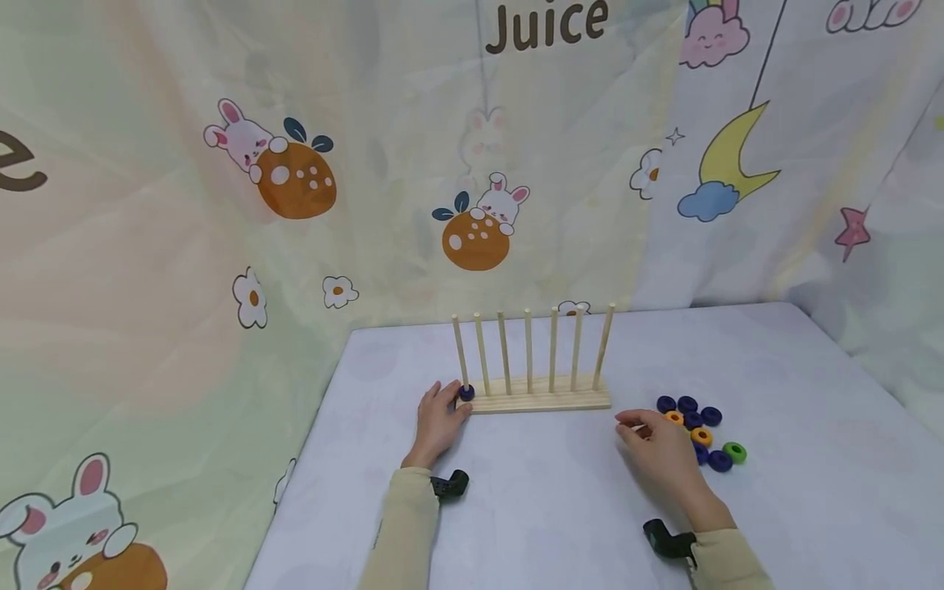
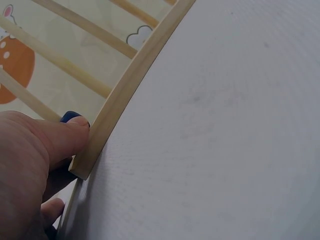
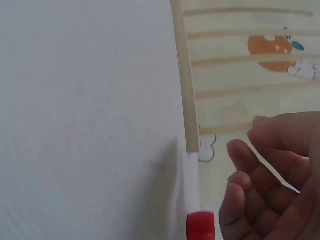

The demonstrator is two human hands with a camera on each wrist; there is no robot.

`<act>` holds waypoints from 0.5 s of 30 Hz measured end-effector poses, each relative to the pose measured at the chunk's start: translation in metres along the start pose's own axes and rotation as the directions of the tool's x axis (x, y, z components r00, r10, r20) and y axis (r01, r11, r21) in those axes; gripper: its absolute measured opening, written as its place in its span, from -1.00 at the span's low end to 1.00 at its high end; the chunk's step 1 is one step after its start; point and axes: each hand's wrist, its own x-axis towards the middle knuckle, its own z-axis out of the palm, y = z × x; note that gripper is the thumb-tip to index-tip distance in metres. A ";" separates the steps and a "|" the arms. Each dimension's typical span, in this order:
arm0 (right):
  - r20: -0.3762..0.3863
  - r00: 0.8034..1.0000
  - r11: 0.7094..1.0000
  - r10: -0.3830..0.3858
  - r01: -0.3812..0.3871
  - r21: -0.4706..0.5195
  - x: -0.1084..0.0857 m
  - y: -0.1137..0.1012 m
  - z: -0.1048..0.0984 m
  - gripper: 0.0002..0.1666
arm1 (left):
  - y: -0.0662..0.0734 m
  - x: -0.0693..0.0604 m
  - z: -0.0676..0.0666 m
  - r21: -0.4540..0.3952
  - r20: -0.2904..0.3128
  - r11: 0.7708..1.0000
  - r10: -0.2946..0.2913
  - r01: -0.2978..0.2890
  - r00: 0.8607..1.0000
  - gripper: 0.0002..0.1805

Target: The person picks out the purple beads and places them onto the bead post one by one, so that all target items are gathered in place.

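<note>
Pinching the left end of a pale wooden peg rack [image 1: 538, 402], my left hand [image 1: 437, 424] sits by its pegged blue ring [image 1: 467, 394]; my right hand [image 1: 664, 459], loosely curved with fingertips parted, hovers beside rounded rings [image 1: 692, 421]

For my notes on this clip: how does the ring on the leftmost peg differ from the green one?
Colour: the ring on the peg is dark blue; the green ring is bright green.
Place: the blue ring sits at the foot of the leftmost peg; the green ring lies on the table.
Hands: the left hand is right beside the blue ring; no hand touches the green ring.
Shared: both are small, rounded rings.
</note>
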 end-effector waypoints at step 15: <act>-0.210 0.951 0.974 0.227 -0.216 0.071 0.004 0.026 -0.036 -0.69 | -0.001 0.000 0.000 0.005 -0.002 1.000 -0.008 0.008 1.000 -0.45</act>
